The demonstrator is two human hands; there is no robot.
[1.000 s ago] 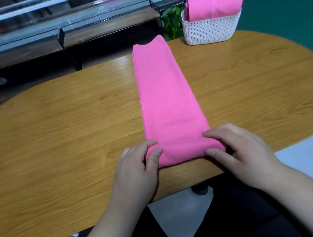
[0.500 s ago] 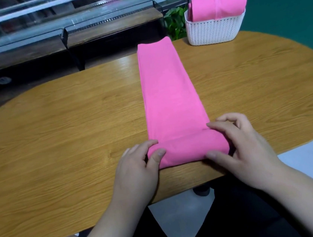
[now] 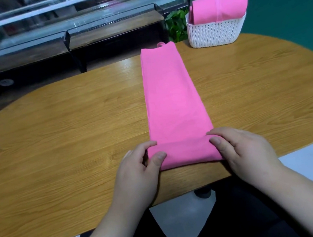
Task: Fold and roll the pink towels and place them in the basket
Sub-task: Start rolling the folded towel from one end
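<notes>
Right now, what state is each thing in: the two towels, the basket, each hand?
Towel being rolled: folded into a long strip, near end rolled, the rest lying flat.
Left hand: grips the roll's left end.
Right hand: grips the roll's right end.
Basket: upright at the far edge of the table.
Stored towel: bundled in the basket, sticking out above its rim.

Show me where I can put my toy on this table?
The table is bare left of the pink towel, out to its rounded end. Another bare patch lies right of the towel, before the white basket. The near edge is crowded: left hand and right hand grip the towel's rolled end.
</notes>
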